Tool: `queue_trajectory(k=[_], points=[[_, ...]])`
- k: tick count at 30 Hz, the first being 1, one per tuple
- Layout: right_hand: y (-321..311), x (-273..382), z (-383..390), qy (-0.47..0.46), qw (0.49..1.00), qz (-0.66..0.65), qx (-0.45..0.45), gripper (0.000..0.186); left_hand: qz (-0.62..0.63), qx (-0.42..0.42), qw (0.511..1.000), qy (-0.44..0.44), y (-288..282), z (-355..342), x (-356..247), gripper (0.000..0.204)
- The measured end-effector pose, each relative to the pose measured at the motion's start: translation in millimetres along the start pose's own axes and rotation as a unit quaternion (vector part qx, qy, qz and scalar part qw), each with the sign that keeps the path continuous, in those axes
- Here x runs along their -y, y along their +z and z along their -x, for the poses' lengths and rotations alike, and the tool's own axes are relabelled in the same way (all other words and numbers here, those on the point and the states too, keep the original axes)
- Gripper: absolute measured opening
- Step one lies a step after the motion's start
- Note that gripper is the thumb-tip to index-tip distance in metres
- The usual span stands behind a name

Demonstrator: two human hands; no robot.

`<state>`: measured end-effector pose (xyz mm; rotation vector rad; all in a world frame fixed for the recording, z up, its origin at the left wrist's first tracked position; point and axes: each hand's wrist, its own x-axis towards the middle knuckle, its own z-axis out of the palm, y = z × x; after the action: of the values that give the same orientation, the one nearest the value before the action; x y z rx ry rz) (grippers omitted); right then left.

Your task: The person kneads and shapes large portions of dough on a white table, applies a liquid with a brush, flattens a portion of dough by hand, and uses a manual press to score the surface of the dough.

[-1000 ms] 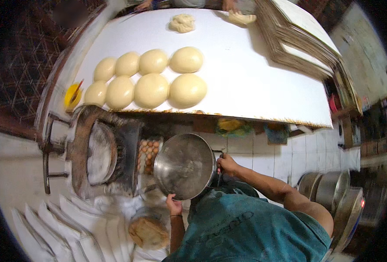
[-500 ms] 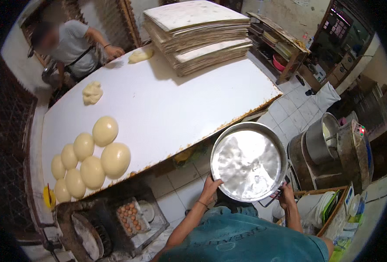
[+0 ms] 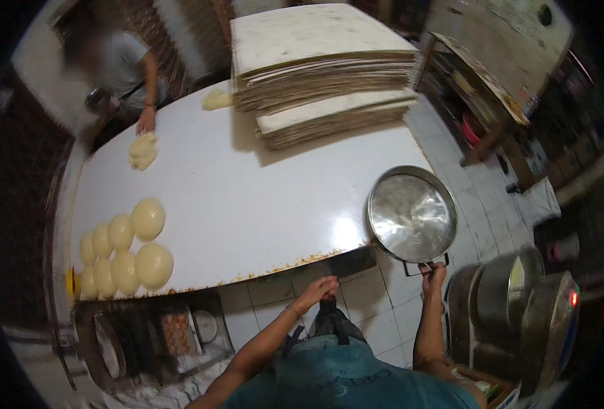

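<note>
My right hand (image 3: 432, 274) is closed on the wire handle at the near rim of a large round metal pan (image 3: 412, 215). The pan is held out past the right end of the white table (image 3: 274, 198), its shiny inside facing up and partly overlapping the table corner. In front of my body, short of the table edge, my left hand (image 3: 317, 294) holds nothing; its fingers are loosely bent and a little apart. Smooth, rounded dough balls (image 3: 148, 219) sit in two rows at the table's left end.
Across the table, a co-worker's hand (image 3: 146, 121) touches a rough dough lump (image 3: 142, 151). Another dough piece (image 3: 217, 100) lies beside a tall stack of boards (image 3: 329, 75). Eggs (image 3: 176, 334) sit below left. At right stand a mixer bowl (image 3: 513, 293) and a wooden shelf (image 3: 475, 82).
The pan has moved away from my body and right, toward the table corner. My left hand has let go of its rim. The co-worker's hand has moved to the rough dough lump.
</note>
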<state>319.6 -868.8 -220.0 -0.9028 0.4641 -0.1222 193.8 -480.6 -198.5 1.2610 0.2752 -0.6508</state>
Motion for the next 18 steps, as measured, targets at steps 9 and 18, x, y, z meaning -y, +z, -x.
queue_trajectory(k=[9,18], points=[[11.8,43.4,-115.3,0.12,0.92,0.373,-0.018,0.068,-0.026,-0.147,0.922,-0.357,-52.1,224.1,183.3,0.061],[-13.0,-165.6,106.3,0.339,0.737,0.574,0.112,0.075,0.066,-0.127,0.926,-0.351,-53.9,331.0,185.5,0.062]])
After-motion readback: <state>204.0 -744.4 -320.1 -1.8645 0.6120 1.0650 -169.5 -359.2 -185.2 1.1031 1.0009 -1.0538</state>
